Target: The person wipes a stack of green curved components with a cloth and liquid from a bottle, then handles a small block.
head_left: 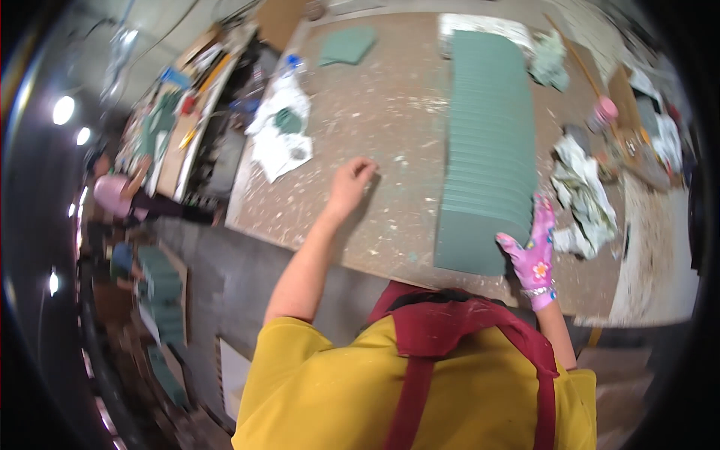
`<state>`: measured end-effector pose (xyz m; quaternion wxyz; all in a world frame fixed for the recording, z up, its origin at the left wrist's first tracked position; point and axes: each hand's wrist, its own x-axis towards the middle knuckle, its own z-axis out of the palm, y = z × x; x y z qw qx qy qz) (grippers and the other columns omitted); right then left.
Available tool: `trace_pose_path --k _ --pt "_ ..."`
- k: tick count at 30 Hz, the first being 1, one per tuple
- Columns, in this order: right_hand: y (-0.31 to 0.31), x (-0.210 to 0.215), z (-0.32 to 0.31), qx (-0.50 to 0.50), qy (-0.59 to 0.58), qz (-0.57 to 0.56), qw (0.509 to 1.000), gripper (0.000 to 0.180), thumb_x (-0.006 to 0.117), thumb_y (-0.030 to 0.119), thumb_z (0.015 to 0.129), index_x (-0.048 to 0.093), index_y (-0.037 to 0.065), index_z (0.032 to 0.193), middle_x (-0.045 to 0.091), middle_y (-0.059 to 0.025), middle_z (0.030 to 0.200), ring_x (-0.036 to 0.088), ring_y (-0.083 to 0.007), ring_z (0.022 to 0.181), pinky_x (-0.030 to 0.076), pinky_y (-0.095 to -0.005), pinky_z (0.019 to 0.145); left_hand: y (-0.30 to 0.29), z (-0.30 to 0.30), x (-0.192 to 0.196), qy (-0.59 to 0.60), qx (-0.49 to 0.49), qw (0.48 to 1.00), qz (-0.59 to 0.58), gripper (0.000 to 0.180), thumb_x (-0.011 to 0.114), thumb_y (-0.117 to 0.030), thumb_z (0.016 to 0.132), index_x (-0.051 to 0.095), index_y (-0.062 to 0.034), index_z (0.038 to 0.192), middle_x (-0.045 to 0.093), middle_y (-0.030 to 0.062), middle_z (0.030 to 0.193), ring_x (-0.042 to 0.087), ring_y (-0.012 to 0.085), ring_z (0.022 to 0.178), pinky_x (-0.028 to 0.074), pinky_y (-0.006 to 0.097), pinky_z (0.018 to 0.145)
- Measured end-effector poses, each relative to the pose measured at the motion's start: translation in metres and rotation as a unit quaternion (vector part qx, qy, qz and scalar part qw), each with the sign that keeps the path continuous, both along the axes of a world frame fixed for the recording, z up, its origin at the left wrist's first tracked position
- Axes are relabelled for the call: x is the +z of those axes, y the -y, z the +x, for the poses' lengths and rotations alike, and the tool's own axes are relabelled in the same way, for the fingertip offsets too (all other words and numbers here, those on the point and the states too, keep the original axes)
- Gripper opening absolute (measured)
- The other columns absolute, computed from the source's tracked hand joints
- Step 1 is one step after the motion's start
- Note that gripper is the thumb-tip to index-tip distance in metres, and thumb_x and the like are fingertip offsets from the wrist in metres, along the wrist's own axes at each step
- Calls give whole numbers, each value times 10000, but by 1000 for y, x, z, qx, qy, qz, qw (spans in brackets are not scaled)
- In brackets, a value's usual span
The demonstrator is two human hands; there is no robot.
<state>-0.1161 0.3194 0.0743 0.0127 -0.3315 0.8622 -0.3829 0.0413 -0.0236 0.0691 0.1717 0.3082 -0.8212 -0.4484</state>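
Observation:
A long row of overlapping green sheets [487, 172], fanned like shingles, runs from the table's near edge toward its far side. My right hand [536, 251], in a pink flowered glove, rests along the right side of the row's near end. Its thumb is spread from the outstretched fingers. My bare left hand [351, 186] hovers over the paint-spotted brown table [397, 97], left of the row. Its fingers curl together, and nothing shows between them. A small stack of green pieces [347, 46] lies at the far left of the tabletop.
Crumpled white cloths [279, 135] with a green lump lie at the table's left edge; stained rags [583, 196] lie right of the row. A pink-capped container [602, 114] stands by a wooden stick. Another person [120, 191] stands at a cluttered bench on the left.

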Motion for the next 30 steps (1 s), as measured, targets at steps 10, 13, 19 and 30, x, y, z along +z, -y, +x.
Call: trace_pose_path --k 10,13,19,30 --pt "-5 59 -29 124 -31 -105 986 628 580 244 883 337 16 1414 386 -164 1433 300 -316 1358 266 -421 1102 12 127 -8 -55 221 973 36 194 584 -162 901 639 16 957 667 77 834 618 127 809 470 268 737" --pt "32 100 13 170 -78 -63 980 592 574 177 848 393 -21 1376 418 -198 1398 387 -366 1291 273 -432 1093 52 136 -8 18 223 972 -75 177 585 -138 883 639 -14 997 666 96 882 635 202 863 479 313 773" --pt "114 92 79 337 -90 -55 936 423 628 222 839 557 29 1209 560 -172 1218 533 -333 1116 392 -435 985 131 107 -5 106 51 936 -331 421 604 -74 801 550 -102 1217 503 130 1291 550 322 1087 471 416 889" --pt "162 64 113 394 -36 35 918 357 582 236 883 573 53 1189 615 -175 1122 579 -340 1049 454 -425 896 180 101 -8 190 -60 909 -365 478 658 -130 778 537 -146 1240 510 116 1244 561 298 1078 501 412 841"
